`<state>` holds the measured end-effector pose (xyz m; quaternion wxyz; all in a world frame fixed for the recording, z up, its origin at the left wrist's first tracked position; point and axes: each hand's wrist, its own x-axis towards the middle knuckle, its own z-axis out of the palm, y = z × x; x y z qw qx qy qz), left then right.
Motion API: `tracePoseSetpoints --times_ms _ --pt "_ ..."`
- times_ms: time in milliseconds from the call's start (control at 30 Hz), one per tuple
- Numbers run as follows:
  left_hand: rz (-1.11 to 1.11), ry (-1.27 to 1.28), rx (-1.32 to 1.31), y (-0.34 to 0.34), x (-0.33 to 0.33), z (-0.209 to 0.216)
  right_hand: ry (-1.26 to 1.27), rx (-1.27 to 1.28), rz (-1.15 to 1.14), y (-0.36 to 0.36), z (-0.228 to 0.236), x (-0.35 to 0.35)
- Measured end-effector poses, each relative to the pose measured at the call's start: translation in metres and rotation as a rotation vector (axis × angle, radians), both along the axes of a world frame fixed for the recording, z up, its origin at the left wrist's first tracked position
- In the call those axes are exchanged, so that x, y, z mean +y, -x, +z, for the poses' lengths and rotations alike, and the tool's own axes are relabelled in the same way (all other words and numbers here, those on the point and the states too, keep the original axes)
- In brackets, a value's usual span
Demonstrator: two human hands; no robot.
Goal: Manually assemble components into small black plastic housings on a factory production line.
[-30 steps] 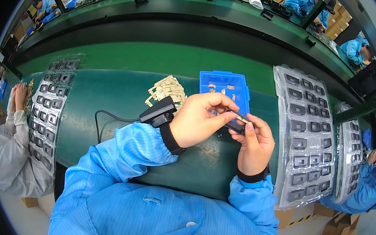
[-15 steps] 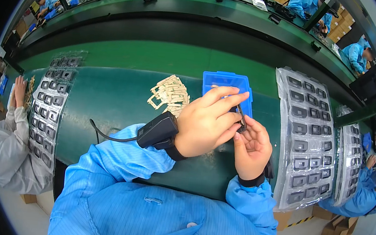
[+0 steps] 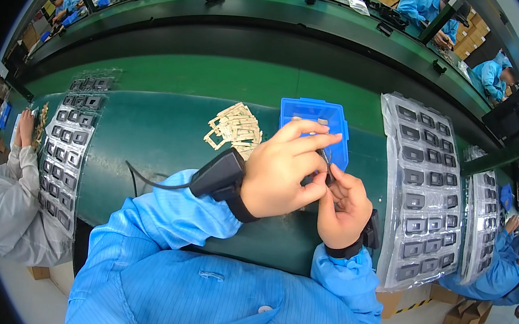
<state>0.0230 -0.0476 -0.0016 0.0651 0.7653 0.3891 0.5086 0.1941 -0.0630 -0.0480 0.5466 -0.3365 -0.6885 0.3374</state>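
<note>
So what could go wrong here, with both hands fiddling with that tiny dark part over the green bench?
The small dark part is pinched between the left hand and right hand; a slip could drop it out of sight.

The left wrist's black device trails a cable that might snag.

A forearm could nudge the pile of tan frames close by.

1. Bright, even overhead light falls on my bench; shadows are soft.
2. Fisheye bending curves every straight edge, and the corners go black.
3. The centre is sharp; the rim smears.
</note>
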Motion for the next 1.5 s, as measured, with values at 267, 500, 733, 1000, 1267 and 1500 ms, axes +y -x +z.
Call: tracePoseSetpoints --times_ms 267,500,733,1000,1267,1500 --pt "0.212 0.013 0.073 0.032 0.039 -0.002 0.334 0.345 0.020 -0.005 0.010 0.002" --pt "0.069 0.256 -0.016 0.035 0.039 -0.010 0.557 0.393 -0.023 -0.007 0.018 0.007" --pt "-0.460 0.847 -0.424 0.016 0.023 -0.008 0.549 0.396 0.001 -0.007 0.015 0.004" --pt "-0.279 0.308 0.002 0.017 0.021 -0.014 0.428 0.396 0.009 -0.007 0.014 0.004" --pt "-0.205 0.342 0.009 0.009 0.012 -0.012 0.495 0.401 -0.100 -0.009 0.015 0.005" --pt "-0.259 0.793 -0.182 0.012 0.011 -0.001 0.588 0.596 0.088 -0.009 0.013 0.005"
